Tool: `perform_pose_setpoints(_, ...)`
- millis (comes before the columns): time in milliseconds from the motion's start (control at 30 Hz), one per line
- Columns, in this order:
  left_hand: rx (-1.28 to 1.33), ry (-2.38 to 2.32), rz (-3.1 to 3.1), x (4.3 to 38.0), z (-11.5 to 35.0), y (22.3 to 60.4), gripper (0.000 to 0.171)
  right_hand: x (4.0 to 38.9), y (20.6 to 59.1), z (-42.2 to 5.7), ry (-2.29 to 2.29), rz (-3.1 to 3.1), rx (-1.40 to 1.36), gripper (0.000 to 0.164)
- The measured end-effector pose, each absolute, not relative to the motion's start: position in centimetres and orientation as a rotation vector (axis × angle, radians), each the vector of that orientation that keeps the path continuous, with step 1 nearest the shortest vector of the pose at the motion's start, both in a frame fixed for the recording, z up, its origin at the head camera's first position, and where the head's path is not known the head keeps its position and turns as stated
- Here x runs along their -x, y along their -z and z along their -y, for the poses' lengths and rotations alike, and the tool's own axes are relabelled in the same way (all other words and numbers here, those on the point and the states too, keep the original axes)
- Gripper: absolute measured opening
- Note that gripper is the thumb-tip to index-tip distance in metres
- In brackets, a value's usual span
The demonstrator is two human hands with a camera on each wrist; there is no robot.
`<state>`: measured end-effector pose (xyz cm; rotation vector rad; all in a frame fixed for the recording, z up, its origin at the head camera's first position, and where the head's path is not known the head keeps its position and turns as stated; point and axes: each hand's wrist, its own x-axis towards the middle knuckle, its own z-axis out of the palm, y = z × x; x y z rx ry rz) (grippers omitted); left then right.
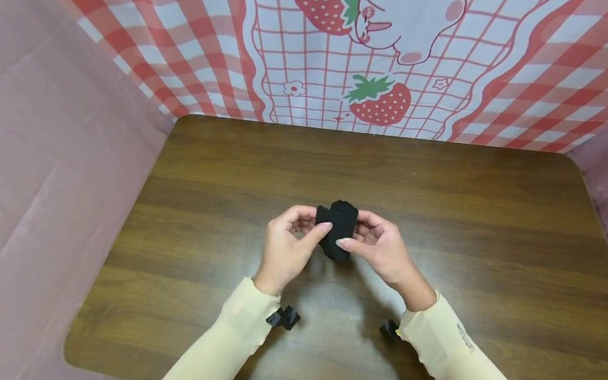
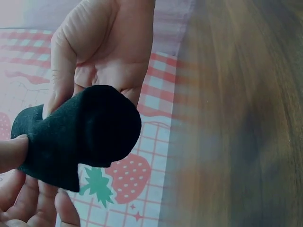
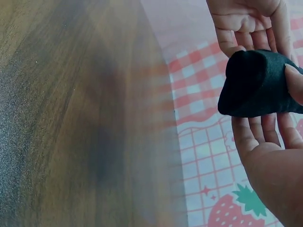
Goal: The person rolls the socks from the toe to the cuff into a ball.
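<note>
A thick roll of black cloth [image 1: 342,231] is held upright above the middle of the table, with a loose flap at its left side. My left hand [image 1: 287,242] pinches the flap, thumb in front and fingers behind. From the other side my right hand [image 1: 384,251] grips the roll, its thumb pressed on the front. In the left wrist view the round end of the black roll [image 2: 111,125] faces the camera, and the right hand [image 2: 104,42] is behind it. The right wrist view shows the roll [image 3: 270,85] between both hands, its layered end partly dark.
The brown wooden table [image 1: 221,166] has rounded corners. A red-and-white checked cloth with strawberries [image 1: 381,104] hangs along its far edge. Pink fabric [image 1: 60,196] covers the left side, and more hangs at the right. Small black cameras [image 1: 284,317] sit at both wrists.
</note>
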<state>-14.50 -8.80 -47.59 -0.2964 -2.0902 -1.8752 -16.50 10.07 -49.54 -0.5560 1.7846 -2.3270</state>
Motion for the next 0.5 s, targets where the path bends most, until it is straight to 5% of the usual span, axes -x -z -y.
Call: perform_pose_setpoints(500, 0.511, 1.949, 2.005, 14.5, 9.0, 47.5, 0.017, 15.8, 47.9, -10.3, 2.156, -2.074, 0.522, 0.039)
